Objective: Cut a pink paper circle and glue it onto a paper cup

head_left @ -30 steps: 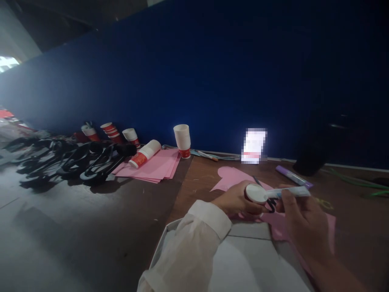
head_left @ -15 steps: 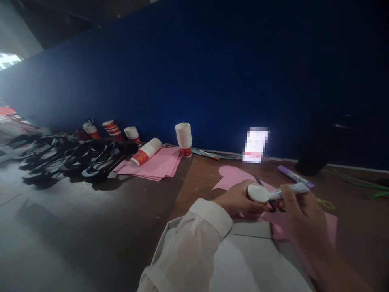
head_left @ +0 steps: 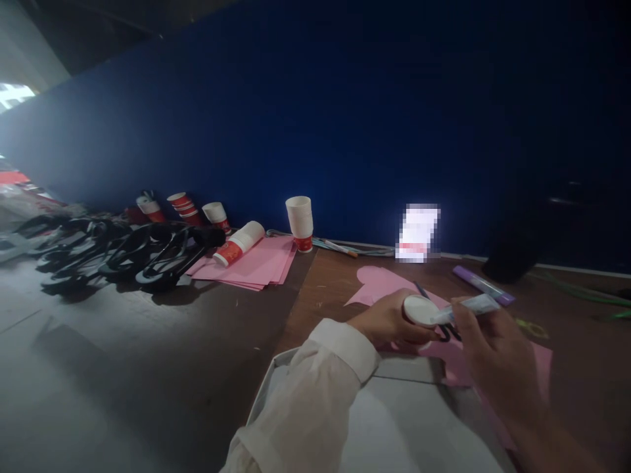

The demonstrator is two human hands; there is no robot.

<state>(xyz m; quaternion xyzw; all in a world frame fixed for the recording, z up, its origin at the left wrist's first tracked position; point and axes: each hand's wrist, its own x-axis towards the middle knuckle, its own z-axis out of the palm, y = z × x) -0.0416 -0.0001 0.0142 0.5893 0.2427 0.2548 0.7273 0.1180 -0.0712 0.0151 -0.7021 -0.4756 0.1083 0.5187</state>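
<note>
My left hand, in a white sleeve, grips a small paper cup turned so its white round end faces me. My right hand holds a pale glue tube with its tip against the cup's edge. Both hands hover above a pink paper cutout on the brown table. A dark pair of scissors lies under the hands, mostly hidden.
A purple marker lies beyond my right hand. A stack of pink sheets carries a fallen red-and-white cup; stacked cups stand by the blue wall. Black looped objects lie at left. A white box sits near me.
My hands and the cup have stayed together with only a slight shift; the view has drifted a little to the right and up.
</note>
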